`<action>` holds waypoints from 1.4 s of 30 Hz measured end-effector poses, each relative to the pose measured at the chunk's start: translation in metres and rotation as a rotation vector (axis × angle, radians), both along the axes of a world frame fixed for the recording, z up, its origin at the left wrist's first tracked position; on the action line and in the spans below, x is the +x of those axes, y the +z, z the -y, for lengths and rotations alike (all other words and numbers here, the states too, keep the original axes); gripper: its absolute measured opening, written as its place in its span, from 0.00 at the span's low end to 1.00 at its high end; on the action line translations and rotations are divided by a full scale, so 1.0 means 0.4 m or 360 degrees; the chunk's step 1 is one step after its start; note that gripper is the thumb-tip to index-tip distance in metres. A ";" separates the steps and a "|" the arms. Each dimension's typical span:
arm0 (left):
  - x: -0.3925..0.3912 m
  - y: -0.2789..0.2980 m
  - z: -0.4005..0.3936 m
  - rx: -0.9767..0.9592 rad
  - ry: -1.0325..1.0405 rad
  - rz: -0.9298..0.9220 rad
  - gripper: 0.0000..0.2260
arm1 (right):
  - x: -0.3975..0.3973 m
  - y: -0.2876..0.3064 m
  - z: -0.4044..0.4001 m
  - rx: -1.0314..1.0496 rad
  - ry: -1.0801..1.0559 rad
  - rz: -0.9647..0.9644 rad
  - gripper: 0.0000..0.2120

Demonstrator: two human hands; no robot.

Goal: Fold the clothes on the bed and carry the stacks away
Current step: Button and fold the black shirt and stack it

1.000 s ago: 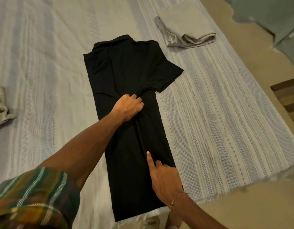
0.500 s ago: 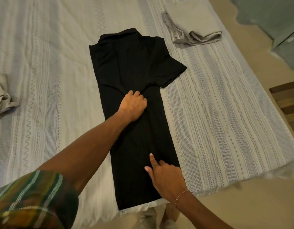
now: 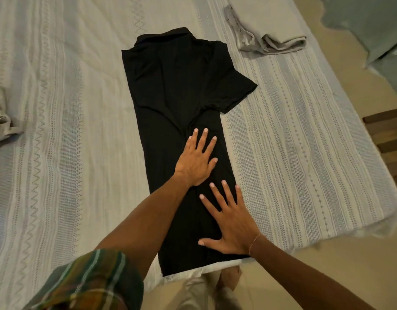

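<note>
A black collared shirt (image 3: 170,90) lies lengthwise on the striped bedspread (image 3: 293,153), folded into a long narrow strip, with one short sleeve sticking out to the right. My left hand (image 3: 197,161) lies flat with straight fingers on the shirt's middle. Just below it, my right hand (image 3: 231,218) presses flat, fingers spread, on the lower part near the hem. The hem reaches the bed's near edge.
A folded grey garment (image 3: 273,39) lies at the back right of the bed. Another pale crumpled cloth (image 3: 1,121) sits at the left edge. Tiled floor (image 3: 327,276) runs along the bed's right and near sides, with dark wooden furniture (image 3: 387,144) at the right.
My left hand has uncurled from a fist into a flat palm on the shirt. The right hand went from one pointing finger to all fingers spread flat.
</note>
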State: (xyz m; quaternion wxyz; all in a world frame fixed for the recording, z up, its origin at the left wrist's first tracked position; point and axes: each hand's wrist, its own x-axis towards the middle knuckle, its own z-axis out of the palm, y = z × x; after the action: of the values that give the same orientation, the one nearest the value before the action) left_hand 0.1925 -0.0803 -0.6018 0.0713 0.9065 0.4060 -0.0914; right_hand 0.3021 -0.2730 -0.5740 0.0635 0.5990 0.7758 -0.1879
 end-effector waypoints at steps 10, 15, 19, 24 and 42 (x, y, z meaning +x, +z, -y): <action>0.022 0.134 -0.099 -0.0126 0.0204 0.0412 0.18 | 0.003 0.068 -0.095 0.0114 -0.0570 -0.0367 0.45; 0.027 0.163 -0.206 -0.0217 0.0489 0.0717 0.07 | 0.066 0.100 -0.352 0.0071 -0.1665 -0.1299 0.36; 0.048 0.157 -0.297 -0.0345 0.0748 0.0928 0.03 | 0.170 0.076 -0.574 -0.0131 -0.2259 -0.1912 0.30; 0.101 0.160 -0.398 -0.0524 0.1025 0.1292 0.02 | 0.227 0.092 -0.740 -0.0307 -0.2471 -0.2286 0.11; 0.065 0.230 -0.700 -0.1161 0.1785 0.1772 0.09 | 0.124 0.087 -0.953 0.0287 -0.0742 -0.1412 0.17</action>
State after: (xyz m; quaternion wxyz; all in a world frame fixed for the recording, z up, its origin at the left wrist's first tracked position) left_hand 0.2186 0.1996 -0.5099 0.5799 0.4062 0.6441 0.2894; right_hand 0.3517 0.1082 -0.5392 -0.3675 0.6219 0.5869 -0.3657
